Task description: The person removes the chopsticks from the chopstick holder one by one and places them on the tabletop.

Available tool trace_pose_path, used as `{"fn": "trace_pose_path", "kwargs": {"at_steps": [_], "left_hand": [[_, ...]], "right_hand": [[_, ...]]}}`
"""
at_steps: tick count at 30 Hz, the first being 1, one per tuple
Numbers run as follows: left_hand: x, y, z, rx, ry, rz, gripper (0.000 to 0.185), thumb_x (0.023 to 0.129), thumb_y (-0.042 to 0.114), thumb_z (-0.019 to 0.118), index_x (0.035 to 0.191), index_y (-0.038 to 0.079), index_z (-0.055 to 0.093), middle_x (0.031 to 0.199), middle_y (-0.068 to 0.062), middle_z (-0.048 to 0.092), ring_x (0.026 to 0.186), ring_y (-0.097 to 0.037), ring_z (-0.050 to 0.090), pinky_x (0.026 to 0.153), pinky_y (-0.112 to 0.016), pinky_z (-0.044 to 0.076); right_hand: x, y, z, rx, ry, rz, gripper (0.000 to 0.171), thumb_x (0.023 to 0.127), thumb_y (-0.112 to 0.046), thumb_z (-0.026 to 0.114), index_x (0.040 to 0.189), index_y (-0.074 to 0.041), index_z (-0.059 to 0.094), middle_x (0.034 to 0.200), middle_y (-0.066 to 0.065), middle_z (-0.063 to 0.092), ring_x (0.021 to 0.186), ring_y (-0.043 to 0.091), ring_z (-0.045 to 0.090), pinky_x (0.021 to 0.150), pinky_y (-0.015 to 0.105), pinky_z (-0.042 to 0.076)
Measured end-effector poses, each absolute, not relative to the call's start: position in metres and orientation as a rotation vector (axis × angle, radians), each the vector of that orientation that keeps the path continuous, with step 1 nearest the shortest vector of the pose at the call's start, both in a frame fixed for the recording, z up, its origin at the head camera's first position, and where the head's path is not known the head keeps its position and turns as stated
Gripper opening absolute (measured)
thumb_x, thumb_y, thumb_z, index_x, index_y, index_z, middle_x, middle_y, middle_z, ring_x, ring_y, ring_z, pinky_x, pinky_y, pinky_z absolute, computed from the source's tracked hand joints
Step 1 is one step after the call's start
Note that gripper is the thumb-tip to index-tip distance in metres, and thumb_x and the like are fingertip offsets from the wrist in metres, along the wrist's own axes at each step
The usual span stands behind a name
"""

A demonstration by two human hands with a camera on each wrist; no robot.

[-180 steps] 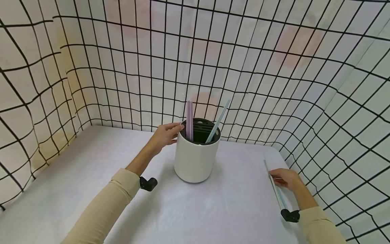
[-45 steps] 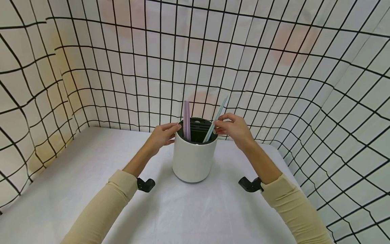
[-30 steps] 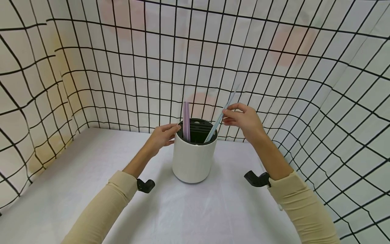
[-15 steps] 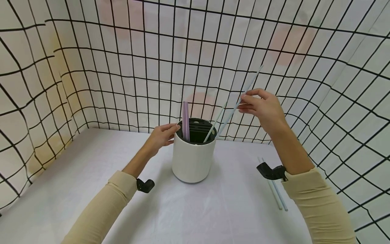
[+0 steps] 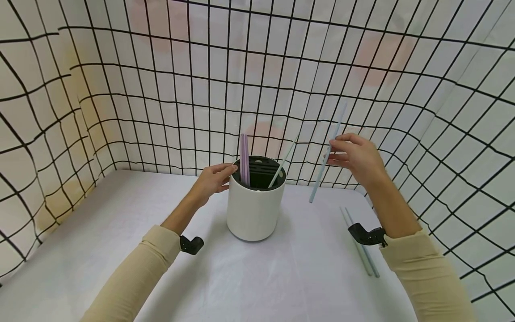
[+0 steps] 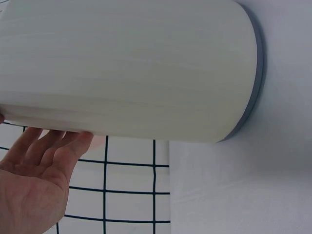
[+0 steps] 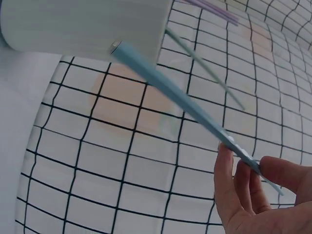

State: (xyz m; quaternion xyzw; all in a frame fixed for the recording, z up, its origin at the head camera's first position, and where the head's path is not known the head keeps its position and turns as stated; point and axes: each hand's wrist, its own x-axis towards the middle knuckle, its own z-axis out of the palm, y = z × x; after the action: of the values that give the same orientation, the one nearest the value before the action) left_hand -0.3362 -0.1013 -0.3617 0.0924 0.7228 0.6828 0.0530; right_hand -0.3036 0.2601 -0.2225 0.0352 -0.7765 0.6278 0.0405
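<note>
Blue straw (image 5: 325, 154), right hand (image 5: 357, 157) pinching it beside white cup (image 5: 255, 210).
Left hand (image 5: 212, 180): fingers straight against cup rim; 2 straws (image 5: 359, 243) on desk (image 5: 120, 232).

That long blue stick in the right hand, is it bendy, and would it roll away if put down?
The blue stick stays straight though only the right hand's fingertips pinch it, so probably stiff and light. Its end looks round in the wrist view, so it might roll.
</note>
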Motion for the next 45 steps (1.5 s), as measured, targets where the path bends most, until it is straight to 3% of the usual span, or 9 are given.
{"fn": "trace_pose_path", "kwargs": {"at_steps": [6, 14, 23, 30, 39, 45], "left_hand": [[-0.336, -0.101, -0.362, 0.27, 2.194, 2.083, 0.056, 0.1, 0.04, 0.065, 0.146, 0.009, 0.055, 0.148, -0.01, 0.057, 0.137, -0.028, 0.054, 0.107, -0.043, 0.053], [-0.337, -0.1, -0.362, 0.277, 2.194, 2.075, 0.057, 0.1, 0.041, 0.064, 0.146, 0.009, 0.054, 0.147, -0.011, 0.057, 0.137, -0.029, 0.055, 0.107, -0.045, 0.053], [-0.337, -0.101, -0.362, 0.285, 2.205, 2.065, 0.058, 0.1, 0.042, 0.064, 0.146, 0.009, 0.054, 0.148, -0.011, 0.057, 0.137, -0.03, 0.054, 0.107, -0.045, 0.052], [-0.335, -0.101, -0.36, 0.275, 2.208, 2.067, 0.058, 0.1, 0.042, 0.064, 0.146, 0.009, 0.054, 0.148, -0.011, 0.057, 0.137, -0.029, 0.054, 0.107, -0.045, 0.052], [-0.337, -0.102, -0.362, 0.268, 2.19, 2.077, 0.059, 0.099, 0.042, 0.065, 0.147, 0.009, 0.054, 0.148, -0.01, 0.057, 0.137, -0.029, 0.055, 0.107, -0.045, 0.053], [-0.338, -0.102, -0.362, 0.271, 2.184, 2.083, 0.058, 0.099, 0.042, 0.065, 0.147, 0.009, 0.054, 0.148, -0.009, 0.056, 0.137, -0.028, 0.055, 0.107, -0.045, 0.052]], "right_hand": [[-0.309, 0.274, -0.243, 0.094, -2.348, 2.011, 0.036, 0.099, -0.024, 0.068, 0.121, 0.002, 0.055, 0.098, 0.0, 0.07, 0.084, 0.012, 0.074, 0.082, 0.029, 0.064], [-0.313, 0.296, -0.272, 0.019, -2.457, 1.902, 0.034, 0.099, -0.026, 0.067, 0.122, -0.004, 0.056, 0.094, -0.006, 0.07, 0.083, 0.01, 0.074, 0.083, 0.028, 0.063], [-0.315, 0.328, -0.306, -0.031, -2.599, 1.868, 0.039, 0.102, -0.023, 0.063, 0.131, 0.001, 0.052, 0.088, -0.014, 0.073, 0.084, 0.008, 0.074, 0.082, 0.027, 0.063], [-0.316, 0.352, -0.335, -0.088, -2.689, 1.9, 0.041, 0.1, -0.026, 0.067, 0.13, 0.0, 0.056, 0.094, -0.011, 0.074, 0.086, 0.01, 0.074, 0.083, 0.027, 0.063], [-0.321, 0.378, -0.37, -0.146, -2.743, 1.957, 0.051, 0.101, -0.021, 0.065, 0.14, 0.008, 0.048, 0.093, -0.01, 0.073, 0.086, 0.012, 0.074, 0.082, 0.03, 0.064], [-0.324, 0.392, -0.391, -0.222, -2.776, 1.974, 0.046, 0.1, -0.019, 0.066, 0.135, 0.008, 0.053, 0.092, -0.008, 0.074, 0.085, 0.014, 0.075, 0.078, 0.032, 0.065]]}}
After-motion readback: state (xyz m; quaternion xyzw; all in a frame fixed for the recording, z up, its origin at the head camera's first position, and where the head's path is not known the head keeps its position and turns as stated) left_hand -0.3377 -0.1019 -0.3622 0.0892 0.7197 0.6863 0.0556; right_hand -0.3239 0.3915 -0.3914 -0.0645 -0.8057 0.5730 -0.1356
